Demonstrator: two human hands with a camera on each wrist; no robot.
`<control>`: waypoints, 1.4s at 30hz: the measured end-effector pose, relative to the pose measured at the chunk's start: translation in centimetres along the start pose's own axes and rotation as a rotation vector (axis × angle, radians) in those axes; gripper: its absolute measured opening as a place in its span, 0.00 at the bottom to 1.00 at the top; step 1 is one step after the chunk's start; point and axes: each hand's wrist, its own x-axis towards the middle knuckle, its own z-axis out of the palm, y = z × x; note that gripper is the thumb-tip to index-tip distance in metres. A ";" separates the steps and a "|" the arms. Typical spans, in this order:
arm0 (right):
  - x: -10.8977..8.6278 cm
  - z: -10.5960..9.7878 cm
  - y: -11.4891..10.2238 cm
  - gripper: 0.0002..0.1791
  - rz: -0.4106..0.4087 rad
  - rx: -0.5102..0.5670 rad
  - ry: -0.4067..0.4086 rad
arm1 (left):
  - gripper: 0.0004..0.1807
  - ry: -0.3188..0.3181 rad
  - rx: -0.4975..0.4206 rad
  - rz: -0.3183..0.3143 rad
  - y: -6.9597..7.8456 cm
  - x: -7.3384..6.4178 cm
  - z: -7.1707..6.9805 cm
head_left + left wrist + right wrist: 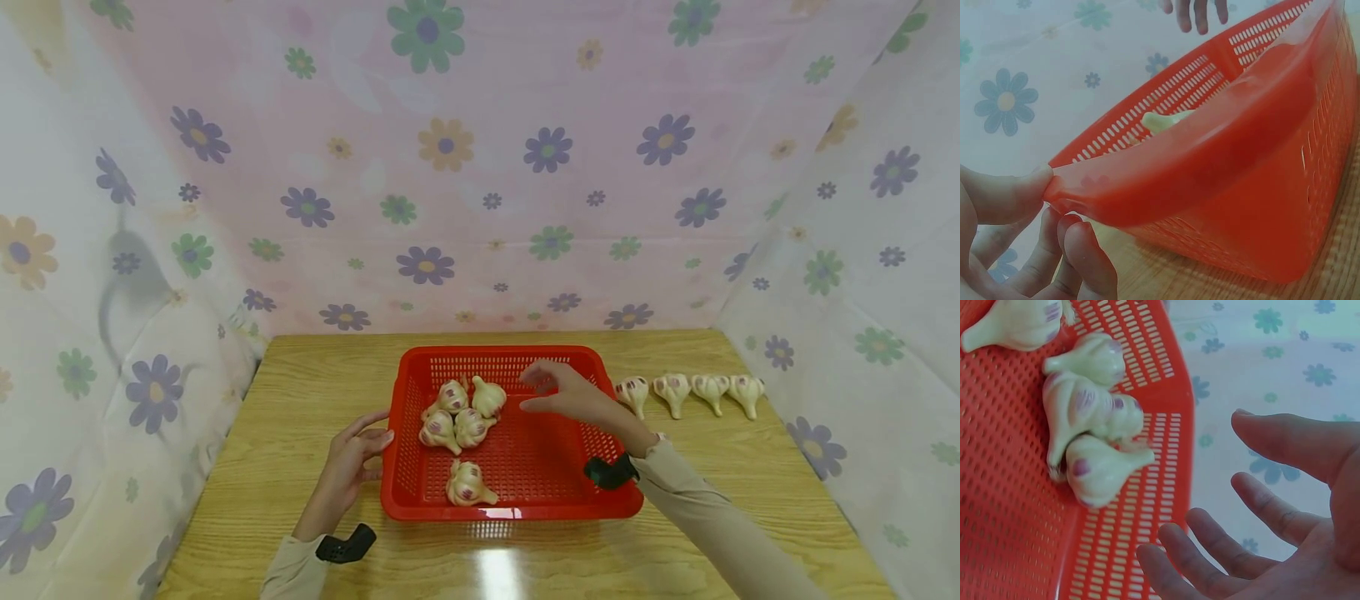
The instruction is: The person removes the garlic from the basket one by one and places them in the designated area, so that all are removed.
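Observation:
A red plastic basket with slotted walls stands on the table. My left hand pinches its left rim, thumb above and fingers below, as the left wrist view shows at the basket rim. Over the basket's right half hovers my right hand, its fingers spread and holding nothing. Inside, several garlic bulbs cluster towards the left back, and one garlic bulb lies apart near the front wall. The right wrist view has the clustered garlic bulbs beside the open palm.
To the right of the basket, several garlic bulbs lie in a row on the wooden table, stems towards me. Flower-patterned cloth hangs behind the table and along both sides.

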 end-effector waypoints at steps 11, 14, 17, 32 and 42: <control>2.6 2.6 0.1 0.24 0.006 -0.006 -0.076 | 0.23 -0.004 0.030 0.013 0.1 -0.1 0.0; 3.2 3.4 0.2 0.25 0.029 -0.007 -0.092 | 0.23 -0.007 0.033 0.017 0.1 -0.1 0.0; 3.8 4.0 0.5 0.23 0.055 -0.003 -0.090 | 0.24 -0.006 0.031 0.019 0.0 0.0 0.1; 6.8 7.7 1.8 0.23 0.078 -0.036 -0.159 | 0.23 0.004 0.024 0.020 0.0 0.0 0.2; 7.0 9.3 1.6 0.23 0.025 -0.105 -0.282 | 0.25 -0.002 0.003 0.003 0.4 -0.2 0.1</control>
